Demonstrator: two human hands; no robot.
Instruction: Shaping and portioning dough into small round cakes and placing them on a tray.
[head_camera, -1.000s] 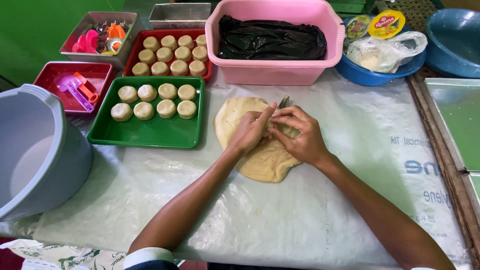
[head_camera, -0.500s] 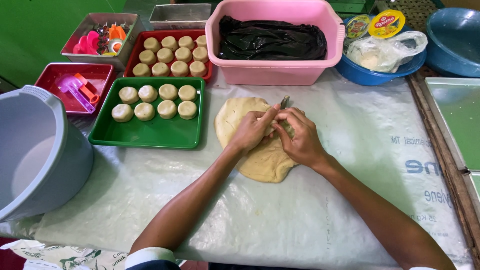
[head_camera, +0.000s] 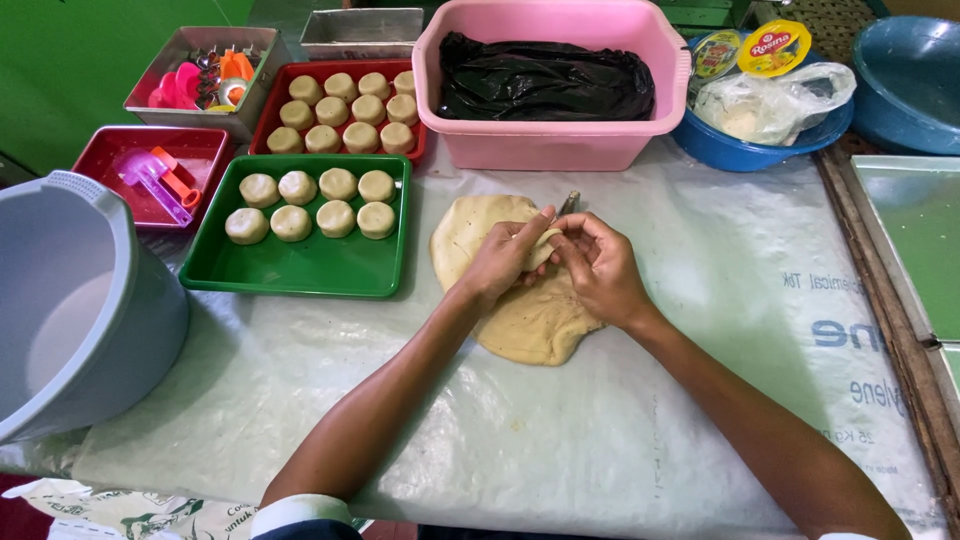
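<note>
Buckets come first: a big grey bucket (head_camera: 70, 300) sits at the far left, just beside the table's plastic sheet (head_camera: 400, 420). Next to it is a small red tray (head_camera: 205, 150) with pink and orange plastic tools in it. A green tray (head_camera: 300, 265) holds eight round dough pieces in two neat rows, so they do not stick together. Behind it, a red tray (head_camera: 268, 110) is full of more round pieces.

In the middle, a flat sheet of dough (head_camera: 525, 320) lies on the plastic, likely so it stays clean and does not stick to the table. The left hand (head_camera: 505, 265) and the right hand (head_camera: 600, 265) meet on top of the dough. Both have fingers curled in close, pinching a small lump of dough (head_camera: 542, 248) between them, as if to shape it. A thin metal tool (head_camera: 568, 203) pokes out just behind the hands.

Behind them stands a pink tub (head_camera: 560, 150) with a black bag inside. To the right are a blue bowl (head_camera: 740, 150) with a clear bag, and another blue bowl (head_camera: 915, 80).
</note>
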